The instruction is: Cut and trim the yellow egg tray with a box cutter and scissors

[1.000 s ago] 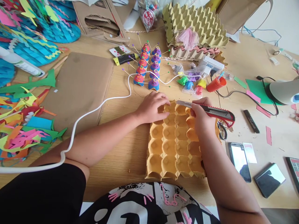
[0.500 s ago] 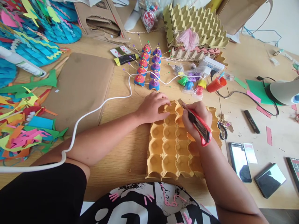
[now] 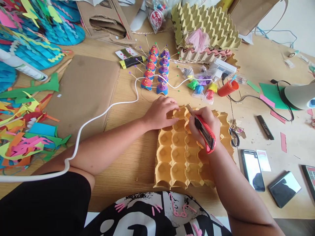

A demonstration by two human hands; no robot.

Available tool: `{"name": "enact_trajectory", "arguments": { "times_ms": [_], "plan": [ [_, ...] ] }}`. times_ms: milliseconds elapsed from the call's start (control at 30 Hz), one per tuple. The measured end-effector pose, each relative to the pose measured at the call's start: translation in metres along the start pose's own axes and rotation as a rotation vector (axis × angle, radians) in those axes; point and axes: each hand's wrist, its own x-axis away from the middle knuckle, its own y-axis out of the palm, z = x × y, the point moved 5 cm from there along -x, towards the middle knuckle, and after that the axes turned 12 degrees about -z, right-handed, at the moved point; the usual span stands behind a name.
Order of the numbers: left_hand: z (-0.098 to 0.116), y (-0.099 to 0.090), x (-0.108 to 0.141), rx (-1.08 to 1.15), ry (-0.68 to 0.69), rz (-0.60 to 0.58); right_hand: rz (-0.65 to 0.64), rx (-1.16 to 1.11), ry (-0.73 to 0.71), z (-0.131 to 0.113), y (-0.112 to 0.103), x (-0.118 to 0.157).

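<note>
A yellow cardboard egg tray (image 3: 178, 154) lies cups up on the table in front of me. My left hand (image 3: 162, 113) grips its far left corner, the thumb and fingers over the outer cups. In my right hand (image 3: 205, 123) is a red box cutter (image 3: 205, 131), its handle slanting back towards my wrist. The blade (image 3: 188, 107) is out and its tip is at the ridge between cups near the tray's far side. Whether it cuts into the card cannot be made out. My right hand and forearm hide some cups on the right.
Beyond the tray stand two rows of painted egg-cup figures (image 3: 162, 88) stuck with pins. A white cable (image 3: 110, 106) crosses above my left arm. Scissors (image 3: 234, 137), a phone (image 3: 252, 170) and a red cup (image 3: 228, 88) are to the right. Paper scraps (image 3: 34, 141) lie left.
My right hand has shifted slightly left with the box cutter, and the blade tip has moved a little left along the tray's far part. My left hand keeps its place.
</note>
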Motion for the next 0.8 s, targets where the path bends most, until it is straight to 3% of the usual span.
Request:
{"name": "enact_trajectory", "arguments": {
  "times_ms": [467, 800],
  "plan": [
    [0.000, 0.000, -0.001, -0.010, -0.003, 0.010, -0.082, 0.075, -0.023, -0.015, 0.006, -0.001],
    [-0.001, 0.001, -0.001, -0.005, 0.015, 0.008, 0.046, 0.069, -0.108, -0.011, -0.003, 0.002]
  ]
}}
